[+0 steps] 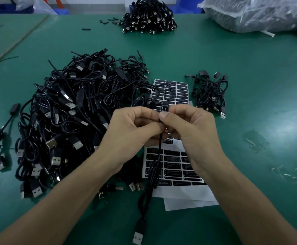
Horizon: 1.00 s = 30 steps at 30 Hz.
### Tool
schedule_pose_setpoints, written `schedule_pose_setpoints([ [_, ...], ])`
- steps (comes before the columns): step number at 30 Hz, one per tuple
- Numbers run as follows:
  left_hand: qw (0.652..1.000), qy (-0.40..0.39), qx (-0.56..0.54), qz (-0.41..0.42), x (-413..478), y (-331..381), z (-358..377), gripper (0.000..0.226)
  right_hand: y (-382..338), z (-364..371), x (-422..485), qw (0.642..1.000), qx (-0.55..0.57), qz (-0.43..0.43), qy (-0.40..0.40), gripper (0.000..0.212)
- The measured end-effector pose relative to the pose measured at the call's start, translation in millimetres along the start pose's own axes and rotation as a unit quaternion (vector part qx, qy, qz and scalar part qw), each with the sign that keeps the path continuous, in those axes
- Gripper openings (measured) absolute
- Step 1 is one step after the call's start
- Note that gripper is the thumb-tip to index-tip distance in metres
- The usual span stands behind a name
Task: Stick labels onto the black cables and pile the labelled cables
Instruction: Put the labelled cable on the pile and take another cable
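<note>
Dangling low over the tabletop's (pixel 250 82) near edge is a USB plug (pixel 138 236), and its black cable (pixel 151 175) runs straight up into both hands. That slack looks deliberate: hanging free, the lead stays clear of the work.

Up top, the left hand (pixel 129 132) has its fingers curled, pinching the cable's small inline block to steady it. The right hand (pixel 192 131) pinches the same block from the other side, thumb flat on it. A label (pixel 164 108) with white print shows at the block's upper end, so this looks like the pressing-down step, the sticker being wrapped and smoothed.

The hands work right over the label sheets (pixel 177 162) mid-table, handy for peeling the next one. The big heap (pixel 70 117) sprawls toward the left edge, probably the unlabelled stock. A small pile (pixel 210 93) sits just right of the sheets, likely the finished ones, within easy reach of the right hand. Another pile (pixel 148 16) and a plastic bag (pixel 259 13) wait by the far edge.
</note>
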<state>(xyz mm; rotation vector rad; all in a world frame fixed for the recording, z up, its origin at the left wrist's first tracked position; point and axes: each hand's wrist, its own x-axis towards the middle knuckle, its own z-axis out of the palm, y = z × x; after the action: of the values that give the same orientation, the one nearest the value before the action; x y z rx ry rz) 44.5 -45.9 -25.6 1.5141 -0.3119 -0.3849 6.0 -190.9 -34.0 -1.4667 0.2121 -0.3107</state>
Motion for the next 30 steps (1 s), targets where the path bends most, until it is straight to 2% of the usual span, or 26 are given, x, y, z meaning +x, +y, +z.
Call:
schedule_pose_setpoints([
  [6,0.999,0.001,0.034,0.014,0.2,1.1,-1.4,0.01,2.0,-1.1,1.1,1.0,-0.026,-0.016,-0.008,0.018],
  [11,0.992,-0.015,0.117,0.052,2.3,0.7,-3.7,0.008,1.2,-1.4,-0.7,0.993,-0.096,-0.068,0.0,0.024],
  [15,0.981,-0.033,0.181,0.054,4.6,3.2,-6.9,0.013,3.2,0.0,-1.1,0.984,-0.143,-0.104,0.018,0.037],
  [19,0.971,-0.032,0.228,0.066,5.2,11.6,-14.4,0.012,5.9,-0.5,-3.9,0.977,-0.179,-0.118,0.0,0.052],
  [21,0.969,-0.009,0.233,0.085,5.1,17.2,-18.0,0.01,4.5,1.9,-6.8,0.981,-0.167,-0.094,-0.035,0.044],
  [23,0.972,0.038,0.208,0.103,6.2,22.7,-20.9,0.015,2.6,6.0,-10.8,0.979,-0.156,-0.049,-0.12,0.031],
  [26,0.978,0.117,0.13,0.11,9.0,27.8,-25.3,0.026,4.2,10.0,-16.6,0.949,-0.217,0.002,-0.229,0.042],
  [30,0.979,0.162,0.063,0.107,9.0,29.4,-29.2,0.029,2.4,14.4,-21.8,0.943,-0.192,-0.006,-0.273,0.015],
])
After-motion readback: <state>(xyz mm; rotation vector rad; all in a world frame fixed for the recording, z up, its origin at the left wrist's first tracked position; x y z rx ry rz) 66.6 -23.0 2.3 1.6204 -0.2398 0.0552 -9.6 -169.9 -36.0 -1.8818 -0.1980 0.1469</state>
